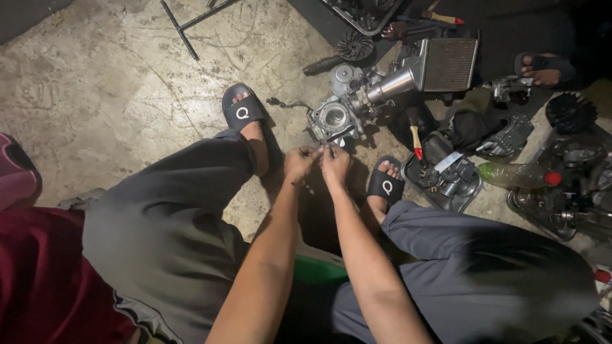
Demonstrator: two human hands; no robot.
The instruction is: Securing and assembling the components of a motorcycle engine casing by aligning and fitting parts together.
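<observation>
We've got both hands, left hand (299,162) and right hand (335,164), pinched together on some tiny part we can't make out, just at 6 o'clock of the metal engine casing (333,118) on the concrete floor (115,95).

We see our hands, left hand (299,162) beside right hand (335,164), just before the engine part (335,118) on the floor (115,83), between our sandals, a tray (446,185) to the right.
</observation>
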